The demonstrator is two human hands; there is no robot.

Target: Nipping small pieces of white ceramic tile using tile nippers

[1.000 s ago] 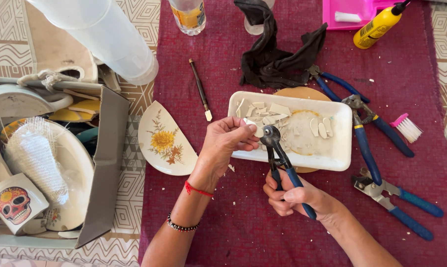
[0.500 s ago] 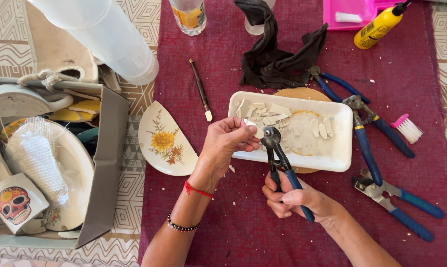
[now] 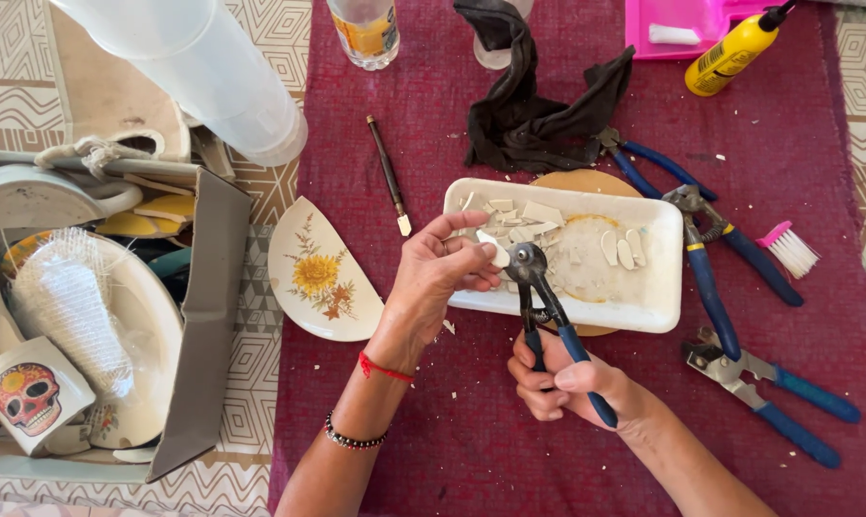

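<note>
The left hand (image 3: 443, 273) is pinched nearly closed, thumb and fingertips gripping a small pale ceramic shard (image 3: 495, 251) and holding it out over the near left corner of the white tray (image 3: 655, 287), seemingly so that any offcut drops among the pieces already lying there. The right hand (image 3: 562, 383) is wrapped tight around the two blue handles of the wheeled nippers (image 3: 538, 302), squeezing them together, with the round cutting head meeting the shard's right edge. The nippers' long axis runs from the palm near the front edge of the maroon cloth (image 3: 452, 450) up and slightly leftward, head pointing away from the person toward the tray; the shard lies roughly crosswise to it, its longer side angled from upper left to lower right. That crossing appears to let the wheels bite across the piece rather than along it. Small white crumbs dot the cloth just under the hands. Just left of the left hand, near the cloth's left edge, rests a half plate with a yellow flower (image 3: 320, 273), its curved rim toward the tray. A thin scoring tool (image 3: 388, 172) lies beyond it, tip pointing at the tray's far left corner. To the right of the tray, other blue-handled pliers (image 3: 710, 268) and another pair (image 3: 773, 397) lie within reach. A dark rag (image 3: 533, 115) is heaped behind the tray.
</note>
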